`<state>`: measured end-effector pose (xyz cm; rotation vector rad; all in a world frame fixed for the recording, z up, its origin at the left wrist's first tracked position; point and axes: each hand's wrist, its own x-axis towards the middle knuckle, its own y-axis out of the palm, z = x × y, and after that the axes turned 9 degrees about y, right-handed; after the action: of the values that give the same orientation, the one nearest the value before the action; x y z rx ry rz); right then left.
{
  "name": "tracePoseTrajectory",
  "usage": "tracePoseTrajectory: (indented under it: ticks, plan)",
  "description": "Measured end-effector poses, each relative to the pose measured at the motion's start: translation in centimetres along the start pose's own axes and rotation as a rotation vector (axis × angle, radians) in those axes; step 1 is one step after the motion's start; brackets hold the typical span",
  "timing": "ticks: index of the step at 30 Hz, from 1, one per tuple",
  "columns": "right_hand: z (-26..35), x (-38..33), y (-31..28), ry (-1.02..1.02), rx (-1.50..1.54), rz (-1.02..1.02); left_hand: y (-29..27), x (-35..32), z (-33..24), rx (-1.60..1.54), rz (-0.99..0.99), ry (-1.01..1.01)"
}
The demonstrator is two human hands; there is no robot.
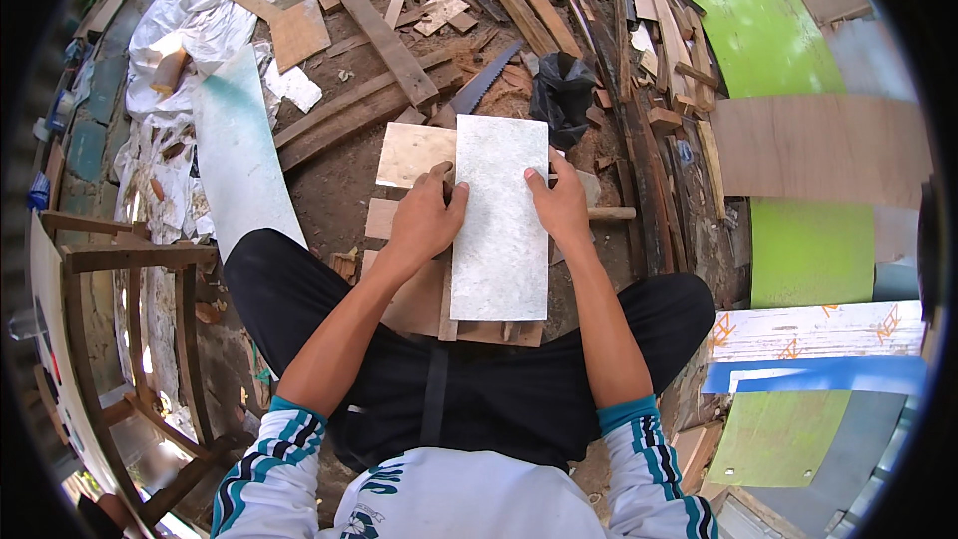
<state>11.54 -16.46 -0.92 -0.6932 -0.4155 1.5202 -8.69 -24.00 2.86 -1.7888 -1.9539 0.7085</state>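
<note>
A white rectangular panel (502, 230) with a mottled surface is in front of me, its long sides pointing away from my body. My left hand (427, 215) grips its left edge with bent fingers, the thumb at the edge. Opposite, my right hand (561, 205) has its thumb on the panel's face and its fingers at the right edge, partly hidden. Beneath lie a pale plywood piece (414, 155) and several wood pieces, mostly covered by the panel. A round wooden handle (611, 213) sticks out to the right of my right hand.
Beyond the panel lie a handsaw (486, 80), a black plastic bag (562, 100) and scattered wooden beams (384, 35). A wooden frame (140, 258) stands at the left, near a long whitish sheet (239, 150). Green panels (758, 25) line the right side.
</note>
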Motion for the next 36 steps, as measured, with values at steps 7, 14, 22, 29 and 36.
tracePoseTrajectory:
  ticks: [7,14,22,29,36]
  plan:
    - [1.5,-1.5,-0.5,0.046,-0.033,-0.014,1.8,1.9,2.9,0.139,-0.247,0.307]
    - [1.1,-2.4,-0.7,0.067,-0.040,0.004,3.9,1.9,2.6,0.053,-0.270,0.236]
    - [0.7,-2.7,-0.3,0.087,0.130,0.062,3.8,2.5,2.1,0.144,-0.167,0.177]
    - [1.3,-1.1,-0.9,0.162,0.257,0.084,3.2,7.0,-0.1,0.443,-0.269,0.431]
    - [0.2,5.7,-1.5,0.116,0.466,0.352,4.1,7.8,-0.7,0.401,-0.226,0.361]
